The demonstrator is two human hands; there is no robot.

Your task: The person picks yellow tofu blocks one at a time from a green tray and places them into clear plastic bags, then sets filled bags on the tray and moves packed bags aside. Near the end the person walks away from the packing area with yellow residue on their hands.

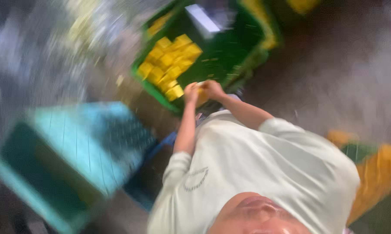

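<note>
Both hands, left hand [191, 92] and right hand [212, 89], grasp one yellow block [201, 96]; green crate [230, 56] of yellow blocks just beyond them.

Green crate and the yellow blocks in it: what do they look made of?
The green crate looks like moulded plastic: uniform colour, rigid rim, faint sheen. The yellow blocks are matte, squarish pieces; blur hides whether they are soft, wrapped or rigid, so their material stays open.
</note>
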